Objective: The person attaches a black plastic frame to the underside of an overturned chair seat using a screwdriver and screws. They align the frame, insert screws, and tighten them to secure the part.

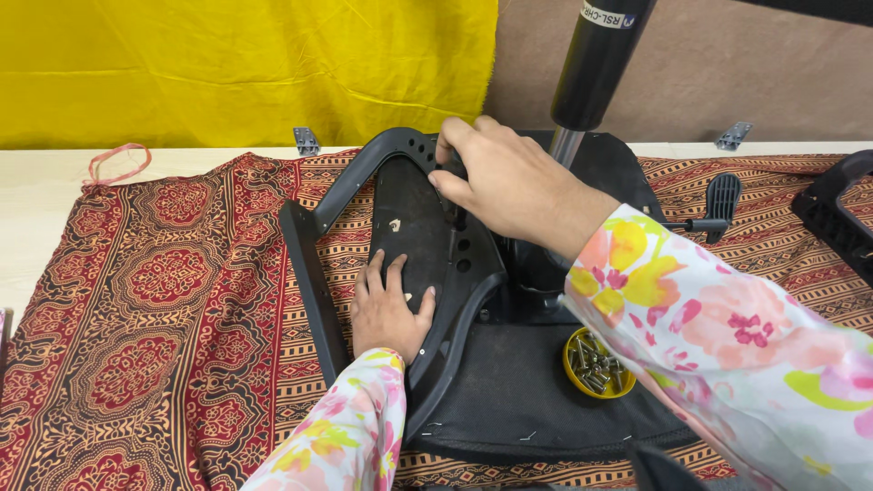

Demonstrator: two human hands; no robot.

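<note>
Patterned red cloth [155, 300] underneath; left hand [389, 309] lies open, flat on the curved black armrest [409, 227], right hand [505, 177] seemingly curled around its far bracket.

To the left of the black armrest [364, 236], the patterned cloth [164, 300] lies bare and open to a hand. On the right, the upright gas cylinder [596, 59] blocks the middle, the yellow cup of screws [597, 364] sits on the seat underside [536, 400], and a lever [718, 205] and another armrest [841, 214] crowd the far edge.

Black armrest [400, 227], red patterned cloth [164, 309] (paisley-like), yellow backdrop [245, 64], yellow cup [597, 364].
</note>
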